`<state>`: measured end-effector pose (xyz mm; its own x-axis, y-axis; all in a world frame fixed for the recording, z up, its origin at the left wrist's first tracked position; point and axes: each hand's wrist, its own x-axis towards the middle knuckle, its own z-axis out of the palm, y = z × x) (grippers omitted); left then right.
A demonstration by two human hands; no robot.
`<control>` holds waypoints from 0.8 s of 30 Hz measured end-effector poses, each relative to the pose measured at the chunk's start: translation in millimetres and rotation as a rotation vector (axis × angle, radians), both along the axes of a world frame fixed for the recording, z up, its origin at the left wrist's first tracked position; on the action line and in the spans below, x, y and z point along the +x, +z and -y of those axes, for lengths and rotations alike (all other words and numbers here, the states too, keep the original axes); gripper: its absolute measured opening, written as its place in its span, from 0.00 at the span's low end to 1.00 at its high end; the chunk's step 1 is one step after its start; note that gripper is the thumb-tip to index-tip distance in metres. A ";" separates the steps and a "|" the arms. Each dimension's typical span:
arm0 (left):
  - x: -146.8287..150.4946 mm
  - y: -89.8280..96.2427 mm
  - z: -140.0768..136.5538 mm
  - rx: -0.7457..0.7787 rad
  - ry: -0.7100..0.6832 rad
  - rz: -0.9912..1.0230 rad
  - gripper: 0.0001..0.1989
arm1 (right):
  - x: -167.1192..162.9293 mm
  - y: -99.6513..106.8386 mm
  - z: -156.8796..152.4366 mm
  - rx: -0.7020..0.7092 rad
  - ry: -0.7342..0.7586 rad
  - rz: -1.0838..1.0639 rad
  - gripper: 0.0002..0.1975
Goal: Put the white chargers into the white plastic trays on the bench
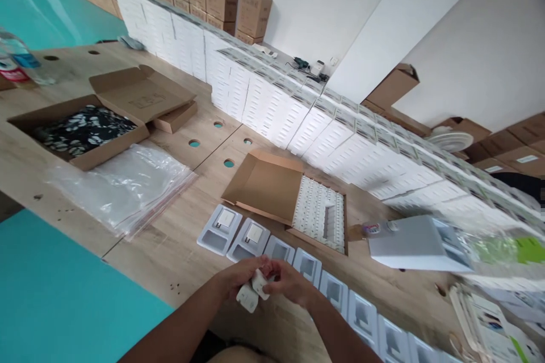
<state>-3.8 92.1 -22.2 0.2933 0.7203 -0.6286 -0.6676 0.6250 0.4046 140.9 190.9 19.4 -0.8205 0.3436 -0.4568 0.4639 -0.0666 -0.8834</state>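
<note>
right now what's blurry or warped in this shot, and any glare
Head view: the whole scene tilts, and the wall of white boxes bends with wide-lens distortion; the right edge smears, with the stack of white trays and green-printed packs blurred; the plastic bags show soft sheen, no harsh glare; light is even daylight; the hands and the white chargers they hold stay fairly sharp.

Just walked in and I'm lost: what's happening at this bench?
A person's left hand and right hand together hold small white chargers above a row of white plastic trays. Two trays at the row's far left are already filled. An open carton of chargers lies just beyond.
</note>
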 end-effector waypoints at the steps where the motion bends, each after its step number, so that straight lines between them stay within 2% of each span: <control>1: 4.7 -1.7 -3.6 -0.014 -0.001 -0.009 0.31 | 8.4 -7.4 -11.3 0.100 -0.014 0.043 0.12; 5: 16.8 -11.6 -9.6 -0.061 -0.031 -0.037 0.32 | 30.5 -36.0 -49.4 0.599 -0.159 0.171 0.10; 8: 23.1 -20.2 -7.0 -0.079 -0.041 -0.065 0.31 | 32.6 -51.3 -56.1 0.735 -0.148 0.159 0.14; 11: 29.1 -28.4 -3.8 -0.085 -0.016 -0.092 0.32 | 29.2 -60.3 -48.7 0.816 -0.103 0.126 0.16; 16: 32.9 -34.3 -3.6 -0.123 0.009 -0.143 0.34 | 26.4 -59.9 -43.0 0.853 -0.107 0.103 0.10; 20: 34.3 -19.4 -7.1 -0.113 0.026 -0.184 0.34 | 30.9 -38.1 -32.8 0.811 -0.127 0.061 0.04; 22: 40.2 -6.6 -10.7 -0.080 0.042 -0.214 0.35 | 38.1 -19.4 -17.2 0.693 -0.055 0.001 0.02; 24: 51.2 5.5 -16.9 -0.042 0.050 -0.257 0.37 | 48.3 0.3 1.4 0.503 0.033 -0.066 0.05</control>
